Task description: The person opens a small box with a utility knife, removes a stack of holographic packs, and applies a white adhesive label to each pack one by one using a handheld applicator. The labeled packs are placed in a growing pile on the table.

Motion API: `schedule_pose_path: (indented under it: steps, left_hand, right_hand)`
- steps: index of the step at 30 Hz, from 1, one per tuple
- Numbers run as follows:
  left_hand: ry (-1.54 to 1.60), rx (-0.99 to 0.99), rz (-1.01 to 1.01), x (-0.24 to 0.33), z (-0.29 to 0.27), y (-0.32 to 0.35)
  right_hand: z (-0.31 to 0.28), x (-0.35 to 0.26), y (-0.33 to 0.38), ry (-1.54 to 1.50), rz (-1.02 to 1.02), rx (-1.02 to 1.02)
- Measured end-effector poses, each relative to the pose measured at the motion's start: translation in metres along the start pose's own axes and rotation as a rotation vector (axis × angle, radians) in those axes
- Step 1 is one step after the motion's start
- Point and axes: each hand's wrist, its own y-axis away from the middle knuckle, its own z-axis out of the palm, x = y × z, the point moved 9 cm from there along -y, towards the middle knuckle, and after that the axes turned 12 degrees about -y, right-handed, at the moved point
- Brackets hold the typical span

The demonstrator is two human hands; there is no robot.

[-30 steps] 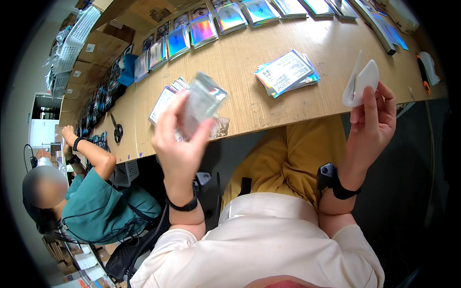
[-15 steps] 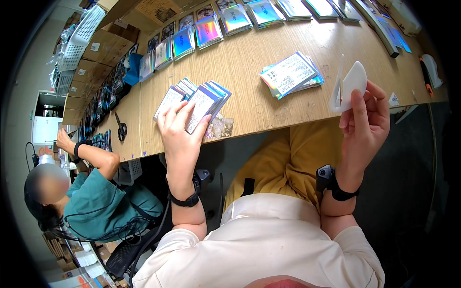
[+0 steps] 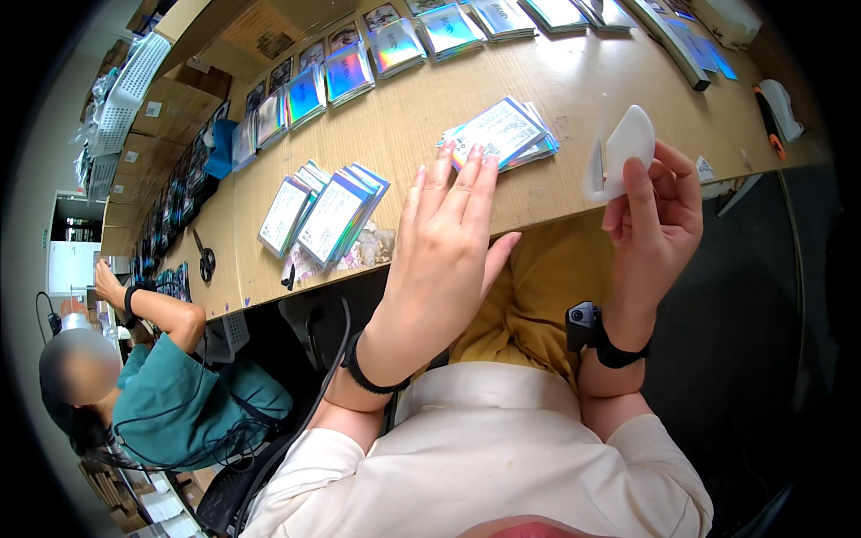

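Note:
My left hand (image 3: 439, 255) reaches forward with its fingers stretched out. Its fingertips lie on the near left edge of a pile of shiny card packs (image 3: 509, 128) with a white printed label on top. Raised at the table's front edge, my right hand (image 3: 659, 211) pinches a white plastic piece (image 3: 631, 143), rounded and flat with a thin arm splayed from it; its exact kind is unclear. To the left, two leaning piles of similar packs, one nearer (image 3: 330, 217) and one partly behind it (image 3: 283, 212), lie side by side with no hand on them.
A row of holographic packs (image 3: 348, 73) lines the table's back. Black scissors (image 3: 205, 258) lie at the left, an orange-and-black cutter (image 3: 769, 121) at the far right. A co-worker in green (image 3: 175, 394) sits at the left beside cardboard boxes (image 3: 143, 157).
My left hand has let go of the left piles and moved right onto the right-hand pile. My right hand still holds the white piece. The whole view has shifted slightly.

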Motion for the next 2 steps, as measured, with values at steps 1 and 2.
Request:
schedule_pose_path:
  steps: [1,2]
  left_hand:
    - [-0.053,-0.029,0.016,0.0030,0.0058,-0.0030]
    - [-0.034,-0.059,-0.006,0.0000,0.0112,-0.0024]
  right_hand:
    - [-0.0021,-0.0005,-0.0009,-0.005,0.002,0.003]
    - [-0.0046,-0.0008,-0.0017,-0.011,0.005,0.005]
